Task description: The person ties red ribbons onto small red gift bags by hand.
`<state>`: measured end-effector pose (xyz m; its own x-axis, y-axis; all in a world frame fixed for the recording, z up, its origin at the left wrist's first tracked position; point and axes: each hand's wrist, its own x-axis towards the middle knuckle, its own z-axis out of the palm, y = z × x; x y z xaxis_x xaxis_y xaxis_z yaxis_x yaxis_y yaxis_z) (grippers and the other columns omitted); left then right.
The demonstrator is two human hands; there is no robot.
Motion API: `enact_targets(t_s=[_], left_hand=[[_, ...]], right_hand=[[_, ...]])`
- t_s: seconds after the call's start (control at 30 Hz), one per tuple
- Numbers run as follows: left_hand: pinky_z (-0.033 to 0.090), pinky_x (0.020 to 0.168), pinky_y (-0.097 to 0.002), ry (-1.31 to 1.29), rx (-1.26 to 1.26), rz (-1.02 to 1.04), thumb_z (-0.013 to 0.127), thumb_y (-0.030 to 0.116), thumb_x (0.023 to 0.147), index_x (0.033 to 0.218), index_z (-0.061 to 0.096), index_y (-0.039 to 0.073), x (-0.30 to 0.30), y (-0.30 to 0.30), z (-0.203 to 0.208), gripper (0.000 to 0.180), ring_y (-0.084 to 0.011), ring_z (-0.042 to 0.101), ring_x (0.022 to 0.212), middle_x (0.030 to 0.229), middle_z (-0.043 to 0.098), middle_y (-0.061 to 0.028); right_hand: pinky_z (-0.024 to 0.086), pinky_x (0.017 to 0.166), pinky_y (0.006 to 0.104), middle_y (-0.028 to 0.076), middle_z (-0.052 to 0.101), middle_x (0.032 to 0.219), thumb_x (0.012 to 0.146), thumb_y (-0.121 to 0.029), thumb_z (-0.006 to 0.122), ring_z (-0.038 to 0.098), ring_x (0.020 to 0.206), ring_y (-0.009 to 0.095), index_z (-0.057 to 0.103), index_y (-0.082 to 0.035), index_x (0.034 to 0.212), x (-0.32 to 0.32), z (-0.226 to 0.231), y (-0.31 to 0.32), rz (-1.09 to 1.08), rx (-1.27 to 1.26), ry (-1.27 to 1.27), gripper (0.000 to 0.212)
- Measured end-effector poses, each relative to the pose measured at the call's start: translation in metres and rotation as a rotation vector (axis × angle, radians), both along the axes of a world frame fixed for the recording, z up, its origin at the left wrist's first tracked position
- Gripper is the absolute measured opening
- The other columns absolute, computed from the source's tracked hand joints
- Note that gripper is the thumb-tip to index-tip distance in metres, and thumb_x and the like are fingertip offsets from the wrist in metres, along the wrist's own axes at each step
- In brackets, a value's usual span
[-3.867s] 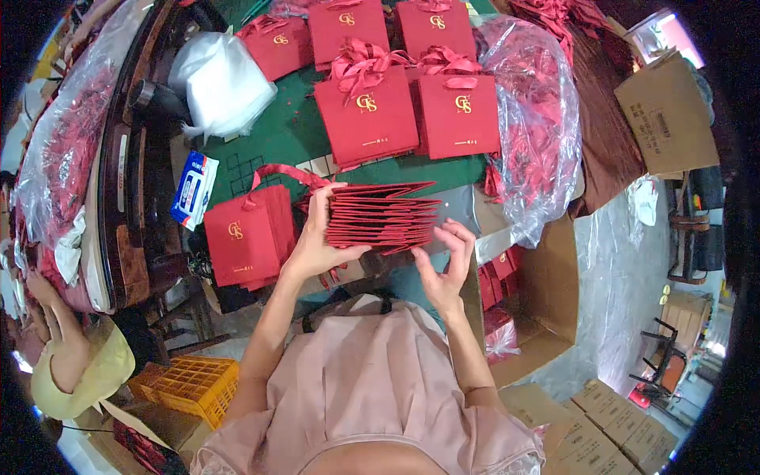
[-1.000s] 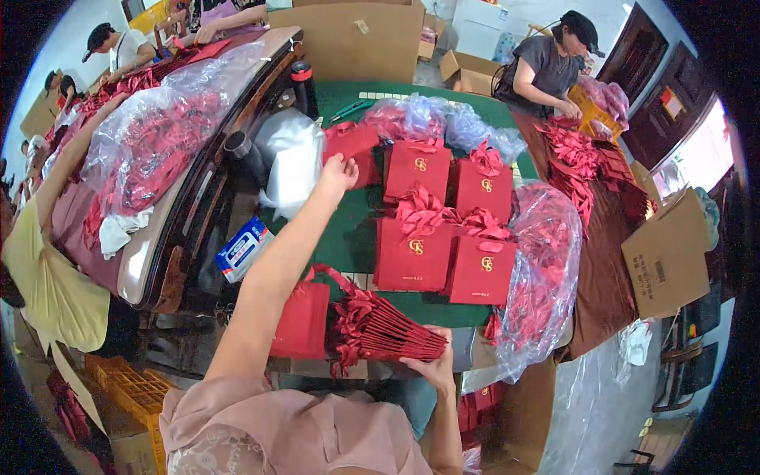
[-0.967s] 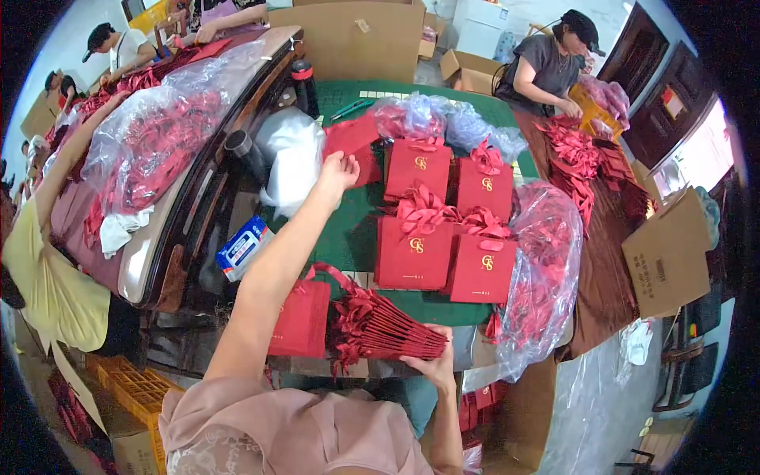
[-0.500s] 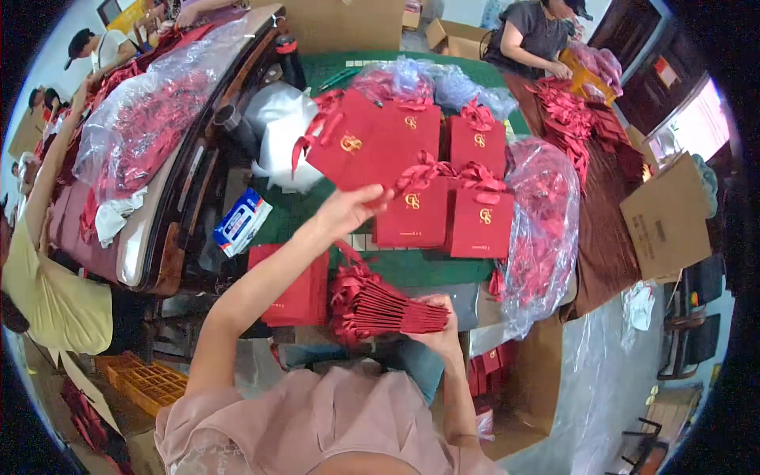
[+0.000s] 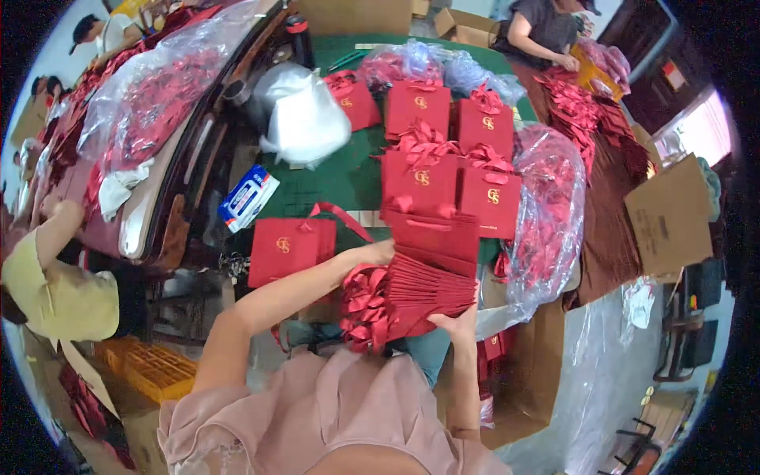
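My right hand (image 5: 457, 323) is closed round the right end of a fanned stack of red paper gift bags (image 5: 431, 286), held above my lap. Bunched red ribbon handles (image 5: 364, 307) hang from the stack's left end. At the far side of the stack, another red gift bag (image 5: 435, 247) stands out, its ribbon toward the table. My left hand (image 5: 378, 252) is closed at that bag's left edge, with the fingertips partly hidden. Just left of my left forearm rests a further pile of red bags (image 5: 289, 247) with gold print and a loose ribbon.
Several upright red bags (image 5: 419, 178) stand on the green table mat (image 5: 305, 194). Around them are clear plastic with red bags (image 5: 546, 214), white plastic (image 5: 309, 127), a wipes pack (image 5: 249, 198) and a black bottle (image 5: 299, 39). An open carton (image 5: 542, 380) stands below right. Co-workers sit nearby.
My left hand has come back from the far bags to the stack. The large bag above it has left that spot. The stack has risen and fanned wider in my right hand.
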<state>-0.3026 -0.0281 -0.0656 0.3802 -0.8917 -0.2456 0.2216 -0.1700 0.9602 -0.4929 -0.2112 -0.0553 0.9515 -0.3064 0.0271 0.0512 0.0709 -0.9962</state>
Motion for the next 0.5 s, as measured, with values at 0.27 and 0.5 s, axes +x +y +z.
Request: enact_targets(t_s=[0.27,0.5], left_hand=[[0.045,0.100,-0.0375,-0.236,0.149,-0.384,0.069,0.009,0.084,0.126,0.064,0.000,0.019,0.026,-0.075,0.043,-0.0171,0.060,0.107,0.122,0.068,-0.0101],[0.047,0.069,-0.0280,0.083,0.262,0.168,0.058,-0.005,0.074,0.083,0.067,0.000,-0.005,0.029,0.035,0.014,-0.0123,0.058,0.075,0.075,0.064,0.0015]], right_hand=[[0.053,0.093,0.0354,0.010,0.068,0.113,0.059,-0.001,0.092,0.067,0.098,0.019,0.059,0.003,0.119,-0.006,0.002,-0.004,0.169,0.109,0.159,0.069],[0.052,0.094,0.0357,0.009,0.068,0.113,0.057,-0.002,0.093,0.065,0.102,0.018,0.060,0.003,0.122,-0.001,0.008,-0.003,0.058,0.062,0.071,0.073]])
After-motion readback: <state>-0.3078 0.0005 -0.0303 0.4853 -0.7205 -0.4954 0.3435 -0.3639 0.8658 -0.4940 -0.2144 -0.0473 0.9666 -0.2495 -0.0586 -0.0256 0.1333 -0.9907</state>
